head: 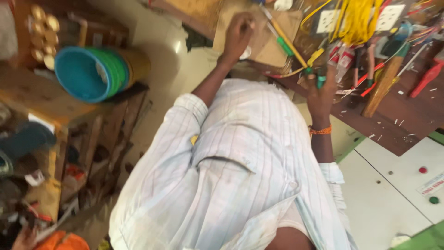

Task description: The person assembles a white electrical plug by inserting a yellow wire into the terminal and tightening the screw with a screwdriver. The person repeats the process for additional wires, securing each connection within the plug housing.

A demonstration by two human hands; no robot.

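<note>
The left hand (238,33) reaches far out over a cardboard sheet (273,39), its fingers curled in and closed, apparently on a small white object (246,52) that shows just under the heel of the hand; what that object is cannot be told. The right hand (321,92), nearer the body and marked by an orange thread at the wrist, has its fingers closed on a small green-tipped piece (320,81) at the near end of a yellow wire (296,52). That wire is the thing both hands bear on: its long axis runs on a slant from the right hand's grip up and away toward the left hand, passing just beside a green-handled screwdriver (283,44) that lies roughly along the same line. So the wire's near end sits in the right hand, while its far end lies just to the right of the left hand, seemingly not touching it. Motion blur makes the exact finger contact uncertain. Beyond the right hand, a bundle of yellow wires (356,21) hangs over white switch plates (391,16), and red-handled pliers (365,69) and a wooden handle (381,88) lie on the dark bench (407,125). Well apart at the left sits a blue tub (81,74).
</note>
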